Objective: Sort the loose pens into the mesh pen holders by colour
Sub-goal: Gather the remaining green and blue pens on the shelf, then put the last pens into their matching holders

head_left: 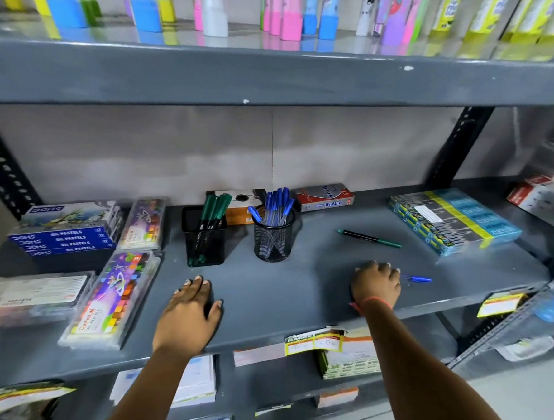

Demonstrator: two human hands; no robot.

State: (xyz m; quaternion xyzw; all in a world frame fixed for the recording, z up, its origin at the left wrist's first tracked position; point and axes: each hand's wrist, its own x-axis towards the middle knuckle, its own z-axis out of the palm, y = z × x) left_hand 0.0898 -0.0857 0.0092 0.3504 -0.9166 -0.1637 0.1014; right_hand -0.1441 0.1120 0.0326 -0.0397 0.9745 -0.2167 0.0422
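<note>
Two black mesh pen holders stand mid-shelf. The square holder [205,242] has green pens in it; the round holder [273,240] has blue pens. A loose green pen [369,238] lies on the shelf to the right of the round holder. A loose blue pen [416,278] lies nearer the front edge, and the fingertips of my right hand [376,282] are at its left end; whether they grip it is not clear. My left hand [189,315] rests flat on the shelf in front of the square holder, fingers apart, holding nothing.
Oil pastel boxes [65,235] and crayon packs [111,298] fill the shelf's left side. A teal stack of boxes [453,220] sits at the right, a red pen box [324,198] at the back. The upper shelf [277,76] overhangs. Price tags hang on the front edge.
</note>
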